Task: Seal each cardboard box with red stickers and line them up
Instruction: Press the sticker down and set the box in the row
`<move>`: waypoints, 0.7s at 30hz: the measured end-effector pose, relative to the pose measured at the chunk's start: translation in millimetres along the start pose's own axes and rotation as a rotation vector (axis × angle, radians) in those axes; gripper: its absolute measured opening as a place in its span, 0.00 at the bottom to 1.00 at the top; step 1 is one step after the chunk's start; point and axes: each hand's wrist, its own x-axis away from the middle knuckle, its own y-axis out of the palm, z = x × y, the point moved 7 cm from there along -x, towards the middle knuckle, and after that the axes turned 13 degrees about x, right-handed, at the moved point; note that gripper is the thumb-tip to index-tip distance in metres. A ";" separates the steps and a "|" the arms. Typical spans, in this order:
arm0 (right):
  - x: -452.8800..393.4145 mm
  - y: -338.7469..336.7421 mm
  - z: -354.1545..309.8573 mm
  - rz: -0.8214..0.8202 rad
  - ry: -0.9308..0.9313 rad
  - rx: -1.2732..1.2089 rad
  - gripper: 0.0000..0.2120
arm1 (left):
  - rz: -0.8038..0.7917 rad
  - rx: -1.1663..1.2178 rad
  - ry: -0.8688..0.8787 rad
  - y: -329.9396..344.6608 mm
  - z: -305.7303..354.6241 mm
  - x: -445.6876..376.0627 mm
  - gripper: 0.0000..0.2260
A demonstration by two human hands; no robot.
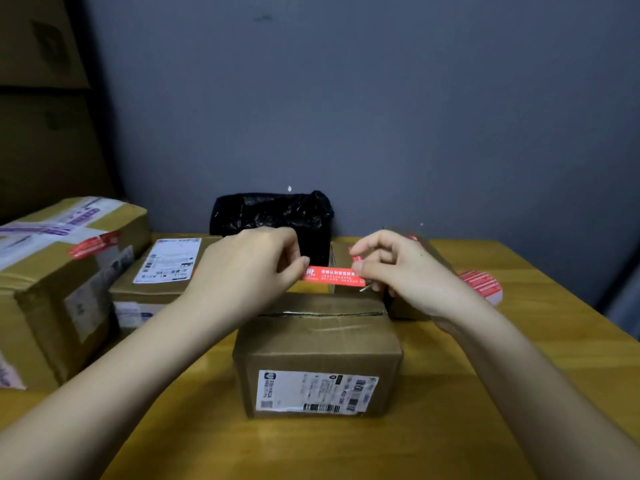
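Observation:
A small cardboard box [318,344] stands in the middle of the yellow table [519,375], its white shipping label facing me. Above its far top edge a red sticker [334,276] with white print is stretched level between my hands. My left hand [249,268] pinches the sticker's left end. My right hand [398,268] pinches its right end between thumb and fingers. A roll of red stickers [481,285] lies on the table to the right.
A large taped box [59,271] bearing a red sticker stands at the left. A flatter box [162,271] with a white label sits beside it. A black plastic-wrapped parcel [273,216] is against the wall, another box [415,271] behind my right hand.

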 end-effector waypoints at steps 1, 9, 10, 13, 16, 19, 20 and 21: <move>0.7 4.9 0.8 -0.023 0.004 0.040 0.06 | -0.026 -0.009 0.001 2.0 -1.6 3.4 0.09; 6.7 30.5 -3.3 -0.073 -0.055 0.368 0.05 | -0.112 -0.159 0.058 9.0 -2.7 19.1 0.09; 7.7 31.1 -5.4 -0.071 -0.069 0.419 0.05 | -0.113 -0.199 0.077 10.4 -1.2 20.5 0.09; 9.9 29.6 -11.5 -0.036 -0.104 0.511 0.06 | -0.074 -0.302 0.151 15.2 4.6 23.5 0.10; 11.3 29.6 -14.3 -0.003 -0.121 0.549 0.07 | -0.012 -0.379 0.279 20.2 10.0 24.9 0.11; 12.9 33.0 -15.8 0.017 -0.143 0.596 0.08 | -0.004 -0.407 0.284 24.5 5.2 22.8 0.13; 13.3 34.1 -16.5 0.023 -0.150 0.609 0.08 | -0.007 -0.409 0.280 25.9 4.9 23.3 0.13; 13.8 34.7 -17.3 0.030 -0.158 0.622 0.08 | -0.012 -0.407 0.281 26.8 5.7 23.8 0.13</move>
